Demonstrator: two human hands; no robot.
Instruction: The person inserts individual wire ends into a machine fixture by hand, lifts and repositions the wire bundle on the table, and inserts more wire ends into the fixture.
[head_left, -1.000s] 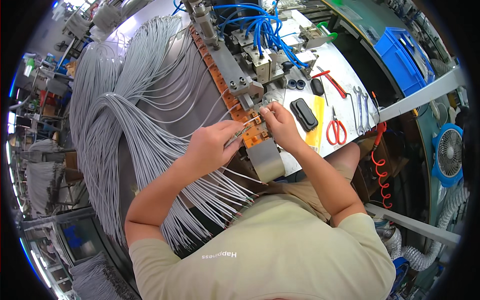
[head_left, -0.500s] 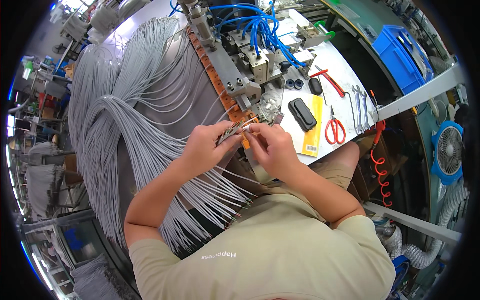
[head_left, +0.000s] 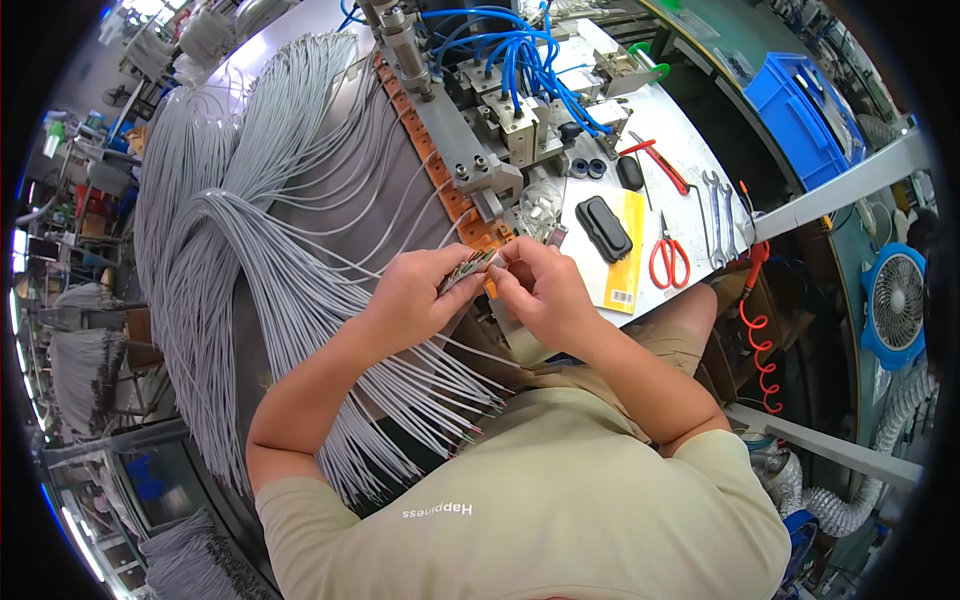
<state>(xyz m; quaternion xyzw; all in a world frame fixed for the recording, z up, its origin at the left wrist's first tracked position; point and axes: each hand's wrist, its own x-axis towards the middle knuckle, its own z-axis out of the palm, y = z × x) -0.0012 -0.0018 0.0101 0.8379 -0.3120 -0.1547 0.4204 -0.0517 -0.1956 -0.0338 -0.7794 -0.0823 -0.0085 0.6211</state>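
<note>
My left hand point(head_left: 412, 292) is closed around a small bunch of grey cable ends point(head_left: 466, 270), their thin coloured wires showing past the fingers. Close against it, my right hand point(head_left: 548, 298) pinches a small white piece point(head_left: 497, 260) at the tips of those wires; the fingertips hide most of it, and I cannot tell its kind. Both hands are just in front of the orange rail point(head_left: 425, 150) of a bench machine point(head_left: 515, 130) with blue air tubes. A large bundle of grey cables point(head_left: 290, 265) spreads over the bench to the left, loose ends hanging toward me.
On the white bench to the right lie a black case point(head_left: 604, 228) on a yellow packet point(head_left: 627, 280), red-handled scissors point(head_left: 669, 258), a red-handled tool point(head_left: 668, 170) and wrenches point(head_left: 716, 215). Beyond stand a blue crate point(head_left: 795, 110) and a blue fan point(head_left: 895, 305). A red coiled hose point(head_left: 760, 340) hangs nearby.
My right fingers have drawn in and curled more tightly over the white piece, covering more of it. The left hand has turned slightly, and some cables by the rail have shifted.
</note>
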